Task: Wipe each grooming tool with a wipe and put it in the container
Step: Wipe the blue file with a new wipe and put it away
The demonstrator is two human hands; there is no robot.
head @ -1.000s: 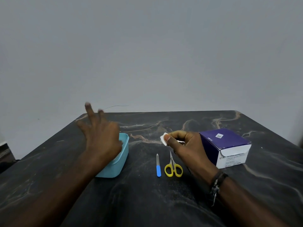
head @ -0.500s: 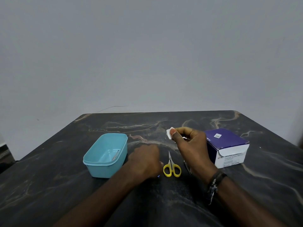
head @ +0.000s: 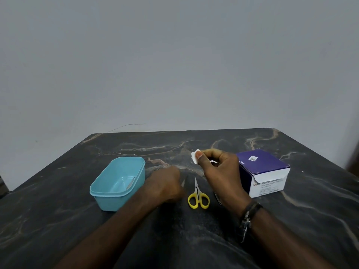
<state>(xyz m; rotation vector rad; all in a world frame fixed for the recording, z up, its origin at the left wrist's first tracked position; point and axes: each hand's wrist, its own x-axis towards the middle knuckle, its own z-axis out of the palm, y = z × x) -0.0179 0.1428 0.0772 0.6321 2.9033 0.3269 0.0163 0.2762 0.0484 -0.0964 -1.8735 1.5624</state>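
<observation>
My left hand [head: 165, 186] is closed over the blue-handled nail file [head: 183, 183] on the table; only the file's grey tip shows beside my knuckles. My right hand [head: 219, 171] hovers above the table and pinches a small white wipe [head: 194, 157] between thumb and forefinger. Yellow-handled scissors [head: 198, 195] lie flat between my hands. The teal container [head: 116, 200] stands left of my left hand, with one metal tool [head: 131, 183] lying inside it. A thin dark tool [head: 217, 198] lies mostly hidden under my right wrist.
A purple and white box of alcohol swabs [head: 264, 171] stands just right of my right hand. The dark marbled table [head: 174, 239] runs back to a plain grey wall, and its far edge lies behind the container and box.
My left hand left the container, crossed to the right and came down on the nail file, closing over it. My right hand rose slightly with the wipe.
</observation>
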